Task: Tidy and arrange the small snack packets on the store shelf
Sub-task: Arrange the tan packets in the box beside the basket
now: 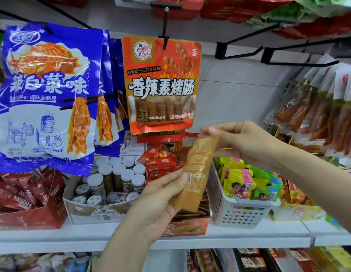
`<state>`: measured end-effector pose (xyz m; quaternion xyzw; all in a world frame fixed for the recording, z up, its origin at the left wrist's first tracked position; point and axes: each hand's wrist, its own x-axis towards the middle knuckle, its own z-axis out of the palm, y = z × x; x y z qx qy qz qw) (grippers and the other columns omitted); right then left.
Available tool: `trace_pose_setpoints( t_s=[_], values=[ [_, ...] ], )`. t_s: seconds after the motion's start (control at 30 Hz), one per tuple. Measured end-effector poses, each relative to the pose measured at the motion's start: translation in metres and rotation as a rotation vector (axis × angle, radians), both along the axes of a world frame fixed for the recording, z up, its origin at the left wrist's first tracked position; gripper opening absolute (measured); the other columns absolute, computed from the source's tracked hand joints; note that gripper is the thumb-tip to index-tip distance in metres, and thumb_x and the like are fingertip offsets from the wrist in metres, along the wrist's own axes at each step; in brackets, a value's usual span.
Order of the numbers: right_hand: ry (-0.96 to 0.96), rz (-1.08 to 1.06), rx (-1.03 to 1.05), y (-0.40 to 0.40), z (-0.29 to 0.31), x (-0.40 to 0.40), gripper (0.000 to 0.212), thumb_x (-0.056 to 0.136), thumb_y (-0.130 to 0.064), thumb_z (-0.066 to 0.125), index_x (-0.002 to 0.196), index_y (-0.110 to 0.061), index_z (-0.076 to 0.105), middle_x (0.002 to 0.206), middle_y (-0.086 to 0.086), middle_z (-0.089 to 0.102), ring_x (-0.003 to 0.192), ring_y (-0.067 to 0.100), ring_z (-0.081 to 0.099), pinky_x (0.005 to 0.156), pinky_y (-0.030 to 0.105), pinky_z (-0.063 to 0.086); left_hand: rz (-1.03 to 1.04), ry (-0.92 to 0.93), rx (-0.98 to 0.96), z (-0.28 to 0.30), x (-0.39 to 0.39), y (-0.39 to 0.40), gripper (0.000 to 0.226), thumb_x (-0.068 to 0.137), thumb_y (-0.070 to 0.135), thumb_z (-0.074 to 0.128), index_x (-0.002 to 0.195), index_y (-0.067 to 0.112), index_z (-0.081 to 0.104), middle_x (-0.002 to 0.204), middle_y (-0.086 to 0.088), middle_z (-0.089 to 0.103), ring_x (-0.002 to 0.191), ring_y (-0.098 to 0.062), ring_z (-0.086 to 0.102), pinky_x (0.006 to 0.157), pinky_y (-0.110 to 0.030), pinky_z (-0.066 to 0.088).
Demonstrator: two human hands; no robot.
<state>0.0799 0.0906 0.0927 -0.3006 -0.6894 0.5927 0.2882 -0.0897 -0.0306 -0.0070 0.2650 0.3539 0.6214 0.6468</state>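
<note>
A long tan snack packet (198, 169) stands nearly upright in front of the shelf, held by both hands. My left hand (161, 201) grips its lower half from the left, thumb on the front. My right hand (241, 140) pinches its top edge from the right. Below it sits an orange display box (188, 226) holding several similar brown packets. Red small packets (161, 161) lie piled just behind my left hand.
A white plastic basket (241, 213) of yellow-green packets stands to the right. A tray of white-capped jars (112, 179) and a red Nescafe box (23, 201) stand to the left. Blue bags (47, 91) and an orange bag (161, 85) hang above; empty black hooks (239, 48) project at the upper right.
</note>
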Motion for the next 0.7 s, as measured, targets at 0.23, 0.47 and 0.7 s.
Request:
trace_pose_setpoints(
  t_s=[0.23,0.47,0.7],
  values=[
    [-0.178,-0.095,-0.021,-0.002,-0.006,-0.002,0.040,0.072,-0.014,0.077,0.109,-0.001,0.069,0.096,0.014,0.076,0.093,0.024,0.073,0.075,0.029,0.061,0.351,0.427,0.068,-0.001,-0.002,0.001,0.036,0.066,0.031,0.077,0.100,0.018,0.071,0.086,-0.003,0.076,0.081,-0.019,0.074,0.064,-0.022,0.056],
    [-0.119,-0.062,-0.085,-0.001,-0.004,0.003,0.029,0.069,-0.015,0.075,0.097,-0.010,0.073,0.094,0.010,0.076,0.086,0.018,0.074,0.071,0.026,0.060,0.211,0.250,0.094,0.003,-0.005,0.002,0.033,0.077,0.043,0.067,0.099,0.020,0.076,0.099,-0.006,0.076,0.089,-0.019,0.074,0.067,-0.026,0.058],
    [0.074,0.125,-0.104,-0.005,-0.003,-0.003,0.027,0.077,-0.014,0.068,0.102,-0.010,0.073,0.103,0.011,0.073,0.095,0.020,0.071,0.080,0.029,0.058,-0.252,-0.233,0.093,0.005,-0.003,-0.005,0.052,0.079,0.037,0.080,0.117,0.004,0.070,0.112,-0.019,0.070,0.090,-0.024,0.072,0.075,-0.033,0.060]
  ],
)
